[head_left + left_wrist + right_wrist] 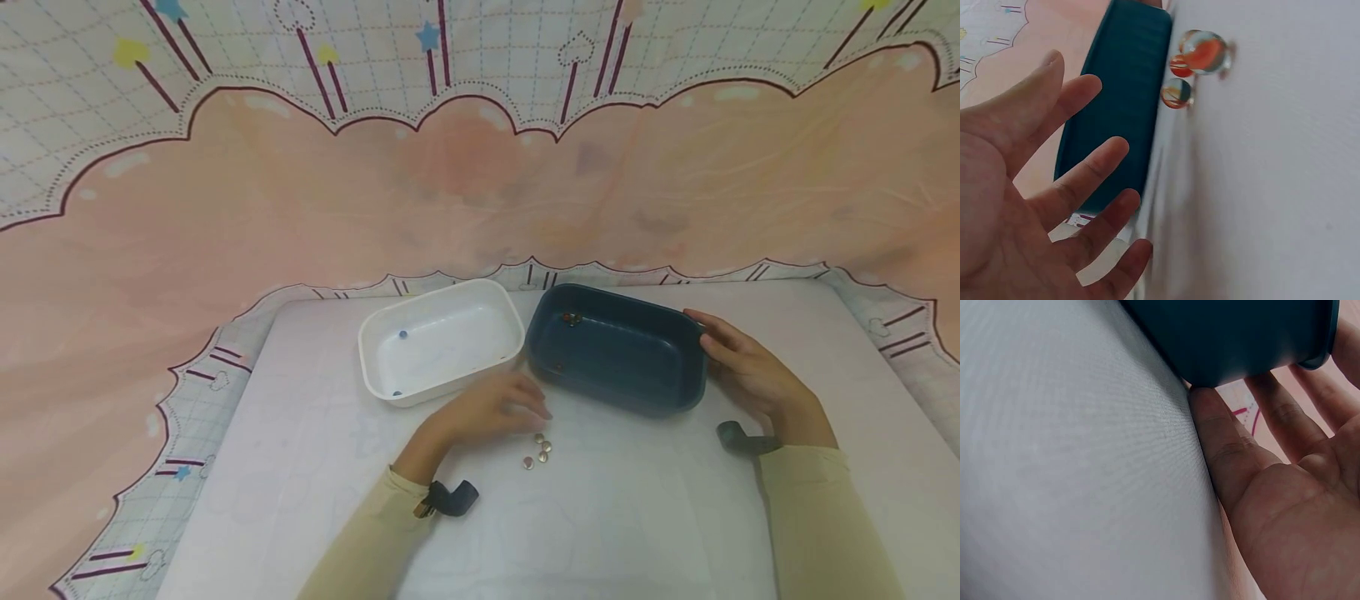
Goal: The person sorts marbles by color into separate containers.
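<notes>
My left hand [491, 406] hovers over the table before the two trays, blurred in the head view. The left wrist view has its fingers [1094, 169] spread, with nothing between them. Near its fingertips lie several glass marbles [543, 457] with orange and yellow swirls. At the far right, my right hand [757, 371] holds the end of a dark blue tray [637, 387], with one digit over the rim and other fingers [1285, 412] against the outer wall. Inside that tray sit a few marbles [572, 319], too small to count.
A white tray [450, 379] stands left of the dark blue one, nearly touching it, with small blue marbles [402, 334] inside. A white cloth covers the table [637, 517]. Behind it hangs a printed curtain [450, 200].
</notes>
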`<state>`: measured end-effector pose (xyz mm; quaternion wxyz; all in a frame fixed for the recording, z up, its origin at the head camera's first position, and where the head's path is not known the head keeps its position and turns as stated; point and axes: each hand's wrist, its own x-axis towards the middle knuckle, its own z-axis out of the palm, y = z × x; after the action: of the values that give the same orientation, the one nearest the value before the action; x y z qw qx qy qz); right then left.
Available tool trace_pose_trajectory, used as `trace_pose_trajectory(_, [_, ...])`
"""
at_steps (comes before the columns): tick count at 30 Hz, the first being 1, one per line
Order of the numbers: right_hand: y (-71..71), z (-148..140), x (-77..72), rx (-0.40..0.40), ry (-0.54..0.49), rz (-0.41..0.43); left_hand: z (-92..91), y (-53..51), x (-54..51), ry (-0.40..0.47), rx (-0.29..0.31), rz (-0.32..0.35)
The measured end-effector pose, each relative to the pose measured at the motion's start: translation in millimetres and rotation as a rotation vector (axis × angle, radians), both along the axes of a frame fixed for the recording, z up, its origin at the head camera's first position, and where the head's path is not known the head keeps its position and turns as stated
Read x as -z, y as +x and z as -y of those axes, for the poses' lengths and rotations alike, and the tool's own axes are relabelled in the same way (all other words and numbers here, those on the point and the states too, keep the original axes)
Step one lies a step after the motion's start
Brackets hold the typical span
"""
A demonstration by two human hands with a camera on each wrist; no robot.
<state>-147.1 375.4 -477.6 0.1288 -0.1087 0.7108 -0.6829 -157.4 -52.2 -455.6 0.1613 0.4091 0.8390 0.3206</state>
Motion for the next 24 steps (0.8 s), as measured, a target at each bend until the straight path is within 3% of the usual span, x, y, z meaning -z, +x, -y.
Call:
trace_pose_trajectory(18, [0.4, 0.1, -0.6, 0.018, 0.036, 0.023, 2.3, 3.2, 11.6, -0.084, -0.027, 0.045])
trace_pose_trajectory(24, [-0.8, 0.4, 0.6, 0.021, -0.009, 0.034, 0.7, 0.9, 19.6, -0.12, -0.037, 0.037])
